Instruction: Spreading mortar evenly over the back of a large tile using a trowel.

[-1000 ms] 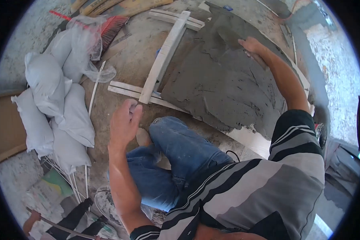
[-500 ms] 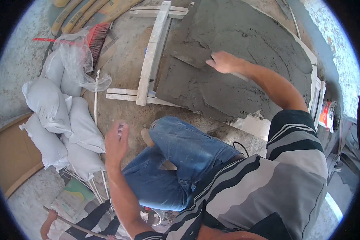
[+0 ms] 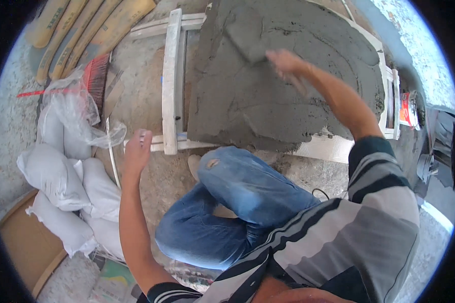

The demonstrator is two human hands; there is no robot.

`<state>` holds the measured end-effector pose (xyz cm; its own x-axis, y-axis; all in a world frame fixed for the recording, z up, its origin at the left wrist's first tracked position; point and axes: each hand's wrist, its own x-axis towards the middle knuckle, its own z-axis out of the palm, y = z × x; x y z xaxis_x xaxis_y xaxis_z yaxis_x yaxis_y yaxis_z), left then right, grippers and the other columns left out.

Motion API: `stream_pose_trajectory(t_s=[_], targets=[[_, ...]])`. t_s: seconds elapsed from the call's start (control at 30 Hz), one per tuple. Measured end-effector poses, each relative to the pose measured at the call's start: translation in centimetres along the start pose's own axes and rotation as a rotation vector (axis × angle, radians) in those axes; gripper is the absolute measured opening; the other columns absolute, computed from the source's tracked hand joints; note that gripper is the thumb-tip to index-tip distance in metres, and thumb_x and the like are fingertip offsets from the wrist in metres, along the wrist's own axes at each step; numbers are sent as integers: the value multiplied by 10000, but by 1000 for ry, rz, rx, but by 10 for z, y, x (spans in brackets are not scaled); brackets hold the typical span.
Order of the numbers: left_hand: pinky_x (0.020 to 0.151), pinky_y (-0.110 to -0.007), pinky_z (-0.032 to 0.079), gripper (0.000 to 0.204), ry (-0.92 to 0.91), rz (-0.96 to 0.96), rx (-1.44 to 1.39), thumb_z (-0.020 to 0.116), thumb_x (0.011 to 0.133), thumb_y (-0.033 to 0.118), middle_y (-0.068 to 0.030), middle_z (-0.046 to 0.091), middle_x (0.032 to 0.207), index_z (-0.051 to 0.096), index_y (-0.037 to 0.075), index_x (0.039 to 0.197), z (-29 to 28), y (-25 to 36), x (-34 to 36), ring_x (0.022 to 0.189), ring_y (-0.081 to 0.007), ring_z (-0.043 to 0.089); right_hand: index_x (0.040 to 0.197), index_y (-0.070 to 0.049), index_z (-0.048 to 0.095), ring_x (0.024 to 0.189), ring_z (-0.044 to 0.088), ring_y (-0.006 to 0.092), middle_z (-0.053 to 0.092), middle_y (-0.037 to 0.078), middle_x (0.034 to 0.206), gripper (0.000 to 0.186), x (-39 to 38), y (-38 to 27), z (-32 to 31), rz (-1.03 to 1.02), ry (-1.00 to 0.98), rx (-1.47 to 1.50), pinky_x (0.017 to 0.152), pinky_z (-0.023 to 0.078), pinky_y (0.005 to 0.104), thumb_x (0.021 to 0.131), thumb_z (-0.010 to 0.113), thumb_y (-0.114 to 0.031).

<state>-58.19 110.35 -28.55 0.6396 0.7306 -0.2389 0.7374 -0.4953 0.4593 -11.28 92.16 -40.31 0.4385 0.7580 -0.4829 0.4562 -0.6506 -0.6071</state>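
Wet grey mortar (image 3: 318, 93) fills the upper right, the pale board (image 3: 331, 147) underneath apparently carrying it, trowel (image 3: 245, 39) against it at upper centre, right hand (image 3: 288, 65) blurred, fingers seemingly wrapped round the tool for control, left hand (image 3: 137, 146) raised at mid-left, fingers curled, how tightly I can't tell, perhaps for balance.

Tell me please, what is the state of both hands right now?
Left hand: loosely curled, nothing visible inside; whether fully closed cannot be told.
Right hand: closed, holding a grey flat-bladed trowel.
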Motion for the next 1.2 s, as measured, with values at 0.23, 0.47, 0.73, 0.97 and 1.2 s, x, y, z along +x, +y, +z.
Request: stream_pose_trajectory(t_s=[0.23,0.47,0.73,0.97,1.2], targets=[[828,-441,416,418,48,276,227,475,873,373,-238,569,984,566,-17,991,58,-67,144,977,-399,529,1015,19,461,899,577,405,604,247,910,422,-93,-35,-22,-13,20,-634,755,447,482,903,404,-384],[966,-496,342,597,42,59,374,473,847,453,-192,333,1347,418,1,1234,100,-36,274,1233,-365,335,878,24,492,771,612,383,613,234,808,445,-24,32,-44,212,574,-371,655,472,471,892,417,-414],[965,-506,330,566,245,132,190,432,867,437,-211,358,1334,423,-2,1224,119,-25,381,1233,-365,346,779,-94,433,423,439,95,430,-3,555,425,39,-92,-17,439,102,857,373,390,244,904,376,-496],[897,-458,375,456,285,-12,85,404,879,392,-244,503,1120,532,-19,1031,129,-5,383,1045,-393,486,798,14,467,618,594,287,576,181,692,462,-11,-107,45,292,179,210,551,462,406,912,387,-427],[865,-459,395,434,277,17,77,417,872,359,-243,533,1049,545,-42,980,126,-4,379,994,-391,510,1015,-24,413,761,583,405,596,224,757,406,2,-103,-14,184,104,-604,680,453,493,911,397,-416]])
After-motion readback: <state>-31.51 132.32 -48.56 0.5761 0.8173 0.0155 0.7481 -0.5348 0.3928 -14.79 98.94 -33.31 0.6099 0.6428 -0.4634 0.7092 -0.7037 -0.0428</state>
